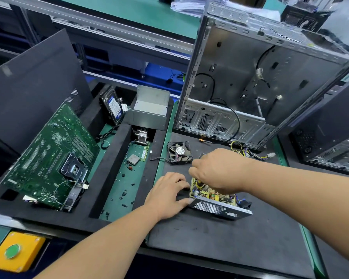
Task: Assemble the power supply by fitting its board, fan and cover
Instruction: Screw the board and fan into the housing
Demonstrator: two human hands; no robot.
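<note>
Head view: the right hand (216,170) hangs knuckles-up over the far end of the yellow-brown power supply board (212,193), its fingers curled downward onto the parts there; whether they pinch a component or a small tool cannot be told, since the hand hides its own tips. The left hand (167,195) lies flatter, fingers (179,181) spread and lightly bent, the thumb pressed against the near left corner of the grey perforated metal power supply housing (220,208), steadying it.

Directly below the right hand sits the board, inside the open housing, on the dark foam tabletop (220,238). The housing's long axis runs from the left hand toward the lower right, tilted a little toward the person. Crowded yellow and orange components show on the board, with blue leads at its right end.

Beyond the hands, nearer the right one, a small black square cooling fan (179,153) lies flat, well apart from the housing. Farther left stands a folded grey sheet-metal cover (149,109). Judging by this, the board is being seated and fan and cover remain unfitted.
</note>
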